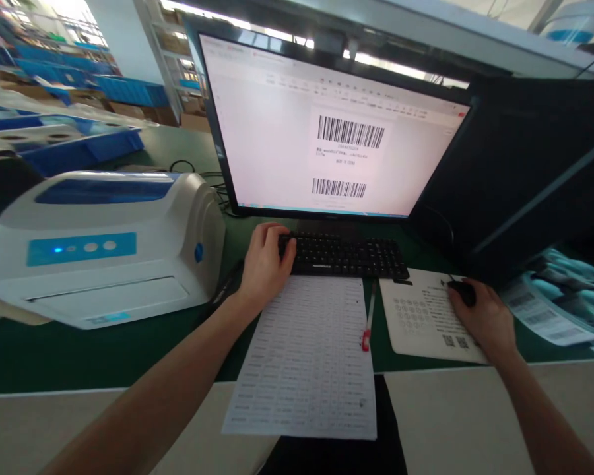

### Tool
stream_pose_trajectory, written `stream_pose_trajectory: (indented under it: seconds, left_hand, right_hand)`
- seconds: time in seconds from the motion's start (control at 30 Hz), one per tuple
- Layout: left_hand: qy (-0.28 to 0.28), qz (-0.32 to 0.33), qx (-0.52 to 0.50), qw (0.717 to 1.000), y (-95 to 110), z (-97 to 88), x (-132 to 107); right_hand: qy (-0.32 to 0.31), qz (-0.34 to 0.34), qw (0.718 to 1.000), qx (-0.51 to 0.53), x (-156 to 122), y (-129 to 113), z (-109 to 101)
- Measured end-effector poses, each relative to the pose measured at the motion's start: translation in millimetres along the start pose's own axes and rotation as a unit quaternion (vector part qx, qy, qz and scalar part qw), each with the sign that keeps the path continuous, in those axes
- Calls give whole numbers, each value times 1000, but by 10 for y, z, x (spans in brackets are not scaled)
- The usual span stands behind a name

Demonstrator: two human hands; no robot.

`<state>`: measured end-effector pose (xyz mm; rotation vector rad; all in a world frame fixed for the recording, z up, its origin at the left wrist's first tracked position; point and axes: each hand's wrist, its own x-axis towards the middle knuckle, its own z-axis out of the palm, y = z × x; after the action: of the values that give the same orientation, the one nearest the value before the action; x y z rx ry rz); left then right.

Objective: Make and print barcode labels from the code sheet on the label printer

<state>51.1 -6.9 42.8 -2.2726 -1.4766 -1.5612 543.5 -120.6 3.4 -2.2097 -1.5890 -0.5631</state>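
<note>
My left hand (267,264) rests on the left end of a black keyboard (346,256), thumb apart from the fingers and nothing held. Under my right hand (488,320) is a black computer mouse (462,291), gripped on a white printed mouse pad (416,330). Behind the keyboard stands a monitor (277,145) showing two barcodes with small text. A printed sheet with rows of text (311,356) lies below the keyboard and hangs over the table's front edge. On its right side lies a pen with a red end (369,323).
A white and blue label printer (99,244) stands at the left. Blue trays (89,148) and loose cables are behind it. At the right is a round container with barcode labels (554,316), holding teal packets. A dark panel (534,165) rises beside the monitor.
</note>
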Motion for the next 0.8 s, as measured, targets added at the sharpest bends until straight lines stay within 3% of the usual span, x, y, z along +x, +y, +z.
stream_pose_trajectory:
  seconds: [0.17, 0.3, 0.8]
  left_hand:
    - [-31, 0, 14, 999, -69, -49, -112]
    - [-47, -1, 42, 998, -113, 15, -121]
    - [-55, 10, 116, 992, -210, 84, -235]
  right_hand:
    - [-23, 4, 1000, -11, 6, 12, 23]
    - [-22, -10, 1000, 4, 3, 39, 41]
    - [-49, -14, 998, 21, -2, 73, 86]
